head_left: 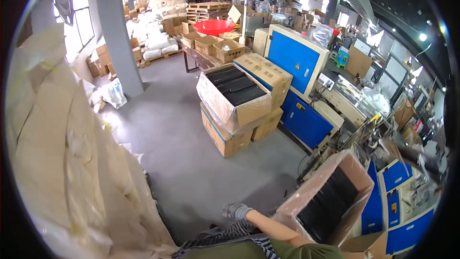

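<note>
One gloved right hand reaches leftward, fingers seemingly bent — nothing shows in it, though I cannot tell how tightly they close; the left hand is out of view. To its right, apart from the fingers, sits the carton of black pieces: probably heavy, stiff-walled, its plastic liner slippery — best held beneath opposite bottom edges.
</note>
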Demonstrator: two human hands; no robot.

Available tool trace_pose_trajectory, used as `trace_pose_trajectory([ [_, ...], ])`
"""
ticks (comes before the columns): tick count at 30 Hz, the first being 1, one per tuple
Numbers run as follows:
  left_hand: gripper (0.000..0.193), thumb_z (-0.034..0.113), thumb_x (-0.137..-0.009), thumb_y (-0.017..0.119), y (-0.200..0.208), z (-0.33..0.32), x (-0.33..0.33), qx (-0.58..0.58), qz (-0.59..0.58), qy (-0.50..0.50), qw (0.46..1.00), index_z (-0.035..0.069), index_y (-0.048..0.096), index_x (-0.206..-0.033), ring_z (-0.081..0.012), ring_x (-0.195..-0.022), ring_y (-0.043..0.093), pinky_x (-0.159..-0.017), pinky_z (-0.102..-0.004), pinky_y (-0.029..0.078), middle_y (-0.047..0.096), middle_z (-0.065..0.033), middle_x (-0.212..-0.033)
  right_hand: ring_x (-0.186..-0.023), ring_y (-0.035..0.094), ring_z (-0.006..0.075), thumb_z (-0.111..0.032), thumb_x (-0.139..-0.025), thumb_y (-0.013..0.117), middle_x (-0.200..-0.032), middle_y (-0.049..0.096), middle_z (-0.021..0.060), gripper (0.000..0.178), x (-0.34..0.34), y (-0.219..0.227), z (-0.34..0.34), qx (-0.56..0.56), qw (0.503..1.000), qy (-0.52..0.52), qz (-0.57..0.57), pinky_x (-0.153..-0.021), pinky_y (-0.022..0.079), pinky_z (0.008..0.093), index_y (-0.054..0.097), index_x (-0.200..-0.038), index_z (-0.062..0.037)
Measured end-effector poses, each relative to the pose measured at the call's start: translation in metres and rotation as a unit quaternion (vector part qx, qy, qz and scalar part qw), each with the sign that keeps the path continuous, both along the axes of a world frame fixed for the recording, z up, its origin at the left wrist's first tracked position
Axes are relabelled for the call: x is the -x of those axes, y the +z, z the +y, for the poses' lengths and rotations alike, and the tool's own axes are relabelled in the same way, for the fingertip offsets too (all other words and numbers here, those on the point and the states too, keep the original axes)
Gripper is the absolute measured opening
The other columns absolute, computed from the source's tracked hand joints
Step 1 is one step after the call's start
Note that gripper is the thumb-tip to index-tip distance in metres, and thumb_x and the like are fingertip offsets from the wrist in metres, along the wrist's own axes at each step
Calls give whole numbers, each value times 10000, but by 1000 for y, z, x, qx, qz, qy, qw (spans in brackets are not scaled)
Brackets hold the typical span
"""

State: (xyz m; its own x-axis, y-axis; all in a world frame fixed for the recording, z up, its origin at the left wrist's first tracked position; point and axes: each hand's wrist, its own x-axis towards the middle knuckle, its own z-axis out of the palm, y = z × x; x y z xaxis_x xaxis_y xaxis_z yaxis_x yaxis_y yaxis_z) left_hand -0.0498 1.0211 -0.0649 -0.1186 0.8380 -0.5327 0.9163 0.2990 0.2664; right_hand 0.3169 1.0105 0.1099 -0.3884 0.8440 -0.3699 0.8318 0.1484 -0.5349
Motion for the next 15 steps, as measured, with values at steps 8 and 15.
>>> trace_pose_trajectory([
  [8,203,241,-789,492,-33,404,21,-192,-3,-187,963,85,617,-823,-180,-661,557,-539,-340,439,624,-42,-761,-881,569,305,-343,-789,510,-935,602,136,333,-113,-61,209,14,956,-252,148,-783,447,383,589,-989,-89],
  [15,217,133,-845,445,-44,580,-40,-50,-330,-129,934,80,530,-1037,-142,-933,532,-734,-274,441,581,-25,-988,-794,573,317,-325,-788,510,-841,604,136,268,-175,-75,514,57,930,-322,167,-734,455,373,579,-872,-81],
])
